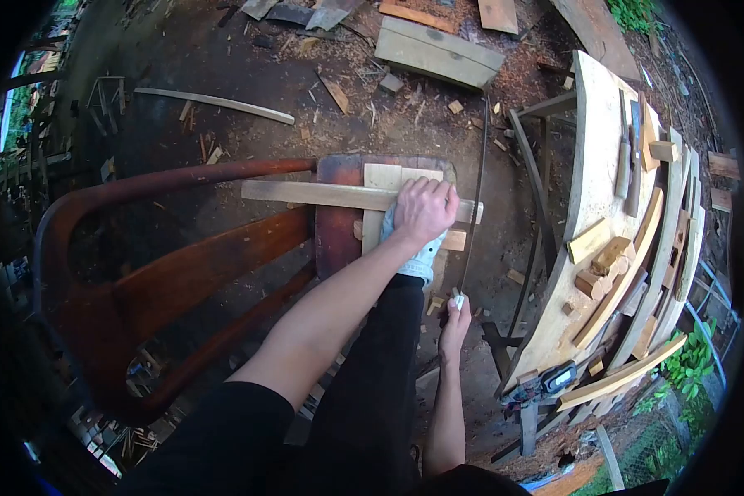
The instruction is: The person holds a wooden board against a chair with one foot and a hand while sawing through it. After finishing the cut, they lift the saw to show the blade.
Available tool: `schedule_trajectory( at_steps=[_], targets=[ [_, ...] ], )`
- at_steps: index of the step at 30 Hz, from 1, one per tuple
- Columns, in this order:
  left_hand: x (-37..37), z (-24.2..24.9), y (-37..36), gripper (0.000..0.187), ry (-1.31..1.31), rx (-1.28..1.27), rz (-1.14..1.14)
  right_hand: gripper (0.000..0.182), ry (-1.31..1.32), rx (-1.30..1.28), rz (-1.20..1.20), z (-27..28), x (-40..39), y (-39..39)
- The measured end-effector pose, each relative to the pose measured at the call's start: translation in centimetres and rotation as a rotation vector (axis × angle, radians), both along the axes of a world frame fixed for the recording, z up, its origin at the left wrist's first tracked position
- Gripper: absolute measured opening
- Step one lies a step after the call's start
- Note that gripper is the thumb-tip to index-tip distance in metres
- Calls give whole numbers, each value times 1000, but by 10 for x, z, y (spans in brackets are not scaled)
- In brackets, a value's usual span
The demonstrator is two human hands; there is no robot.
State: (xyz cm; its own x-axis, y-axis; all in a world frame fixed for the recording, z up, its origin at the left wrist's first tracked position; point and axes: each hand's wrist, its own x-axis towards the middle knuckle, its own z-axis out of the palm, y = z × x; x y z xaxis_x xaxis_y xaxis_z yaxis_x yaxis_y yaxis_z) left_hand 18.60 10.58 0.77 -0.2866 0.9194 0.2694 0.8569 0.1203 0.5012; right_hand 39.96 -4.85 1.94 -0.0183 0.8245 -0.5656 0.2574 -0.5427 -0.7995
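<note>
Fingers of the left hand (422,208) are pressing flat on a plank (331,195) lying across the chair (182,264). Right hand (455,318) is gripping a saw (474,198), clamped on its handle

- Both arms are bare from the shoulder to the hand.
- The left hand (424,208) and right hand (455,318) wear no gloves or rings.
- Black trousers cover the legs.
- A light blue shoe (422,260) is on one foot.

Soft, even daylight, brightest on the pale bench (591,149) at right; the dark chair (182,273) sits dim; strong fisheye bending; black vignette at corners; edges slightly blurred.
</note>
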Motion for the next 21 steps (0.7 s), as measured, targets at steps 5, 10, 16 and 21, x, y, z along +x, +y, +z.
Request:
schedule_trajectory(
  at_steps=[5, 10, 16, 21],
  targets=[
    [3, -7, 0, 26, 20, -4, 13, 31, -35, -71, -75, -16, -6, 4],
    [4, -6, -2, 27, 9, -58, 38, 27, -5, -62, -148, -18, -1, 1],
    [3, -3, 0, 24, 18, 11, 51, 25, 3, 5, -161, -25, -4, 16],
    [3, -5, -2, 28, 37, -44, 25, 28, -86, 24, -131, -20, -12, 31]
  ],
)
